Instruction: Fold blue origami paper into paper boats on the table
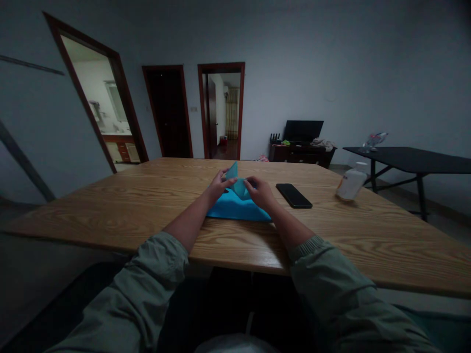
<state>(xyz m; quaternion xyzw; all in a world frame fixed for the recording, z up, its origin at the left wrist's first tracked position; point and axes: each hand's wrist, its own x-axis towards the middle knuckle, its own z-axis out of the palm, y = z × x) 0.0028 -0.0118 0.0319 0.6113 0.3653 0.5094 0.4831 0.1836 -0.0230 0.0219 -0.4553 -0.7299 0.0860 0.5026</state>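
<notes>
A sheet of blue paper (231, 208) lies on the wooden table (110, 206) in front of me, with one corner folded up between my hands. My left hand (220, 185) pinches the raised flap from the left, fingers closed on it. My right hand (260, 191) grips the same fold from the right, fingers curled over the paper. Both forearms in grey-green sleeves reach in from the near edge.
A black phone (293, 195) lies just right of my right hand. A white bottle (351, 184) stands farther right on the table. Beyond are a black side table (412, 159), a TV stand with a screen (302, 131), and three doorways.
</notes>
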